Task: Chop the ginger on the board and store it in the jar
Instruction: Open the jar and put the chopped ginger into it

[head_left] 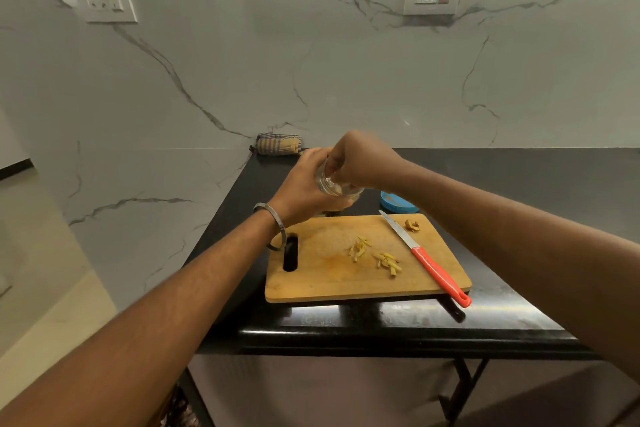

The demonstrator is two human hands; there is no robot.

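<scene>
Midway through the storing step, as seen from the head camera, a clear jar (334,184) is held above the far edge of the chopping board (322,281), tilted toward the person. The left hand (304,191) is wrapped round the jar from below and behind, a metal bangle (273,225) on its wrist. The right hand (360,163) is bunched at the jar's mouth, fingertips pinched together as if cut ginger is being dropped in; whether anything is pinched between them cannot be told. Pale pieces can be made out inside the glass. Two small heaps of ginger strips (375,255) are left on the board, with a brown scrap (412,225) near the far right corner. A red-handled knife (427,262) is laid across the board's right side, untouched. A blue lid (398,204) is seen on the black counter (519,184) behind the board. The next move, it is judged, calls for the remaining strips to be gathered and carried to the jar, then the lid to be fitted.
</scene>
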